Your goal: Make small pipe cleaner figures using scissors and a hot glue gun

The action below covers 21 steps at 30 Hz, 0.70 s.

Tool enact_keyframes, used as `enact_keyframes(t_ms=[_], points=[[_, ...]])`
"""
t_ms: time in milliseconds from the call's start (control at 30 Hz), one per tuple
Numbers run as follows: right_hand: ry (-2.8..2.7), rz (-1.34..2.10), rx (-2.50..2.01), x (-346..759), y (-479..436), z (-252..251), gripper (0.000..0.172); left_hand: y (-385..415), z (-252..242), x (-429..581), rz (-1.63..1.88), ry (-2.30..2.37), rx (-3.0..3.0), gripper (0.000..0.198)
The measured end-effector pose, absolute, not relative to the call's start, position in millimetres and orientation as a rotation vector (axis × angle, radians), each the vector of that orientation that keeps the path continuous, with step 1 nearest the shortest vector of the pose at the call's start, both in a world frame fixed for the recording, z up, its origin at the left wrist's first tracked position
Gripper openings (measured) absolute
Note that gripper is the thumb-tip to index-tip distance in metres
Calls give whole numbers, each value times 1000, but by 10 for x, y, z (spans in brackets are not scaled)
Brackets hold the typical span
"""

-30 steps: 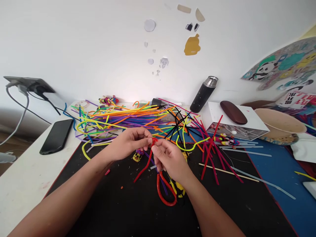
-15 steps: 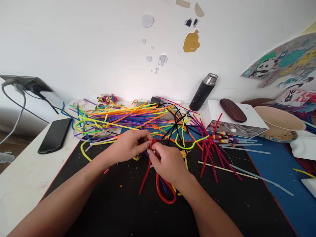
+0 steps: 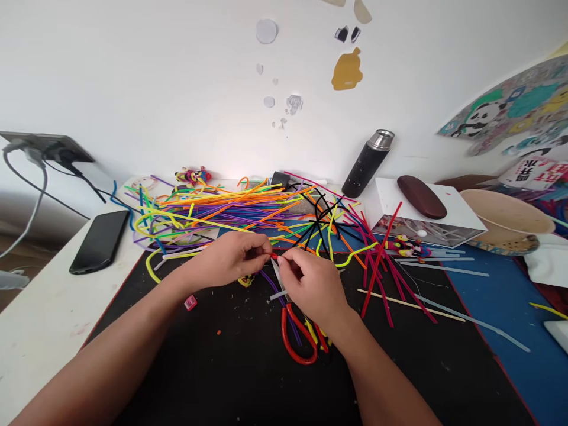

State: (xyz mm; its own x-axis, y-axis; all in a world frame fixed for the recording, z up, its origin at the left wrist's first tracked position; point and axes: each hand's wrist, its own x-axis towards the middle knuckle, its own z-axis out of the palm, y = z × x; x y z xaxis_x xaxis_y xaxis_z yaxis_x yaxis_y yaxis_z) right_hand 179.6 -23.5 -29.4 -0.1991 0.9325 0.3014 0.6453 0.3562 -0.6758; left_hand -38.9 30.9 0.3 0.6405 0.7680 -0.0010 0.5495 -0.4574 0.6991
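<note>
Many pipe cleaners [image 3: 222, 204] litter the black mat [image 3: 231, 373], perhaps felt.

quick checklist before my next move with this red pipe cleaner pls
1. Grip on both sides: ok. The left hand and right hand pinch the red pipe cleaner at their fingertips.
2. Shape and length of the piece: cannot tell. The fingers hide all but a short red bit.
3. Scissors in reach: ok. The red-handled scissors lie on the black mat, partly under the right hand.
4. Blades clear of fingers: not ok. The blade tip points up, close below the fingertips.
5. Spare stems: ok. The pile of pipe cleaners lies just behind the hands.
</note>
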Motion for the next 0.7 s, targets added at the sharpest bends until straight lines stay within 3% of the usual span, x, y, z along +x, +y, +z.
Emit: enact_keyframes(t_ms=[467,700], points=[[-1368,1424,-1212,1813,-203,-203,31,260,53,-357,514,808,1637,26],[-1219,1664,-1090,1786,-196,-254,38,209,-41,-236,733,810,1549,30]])
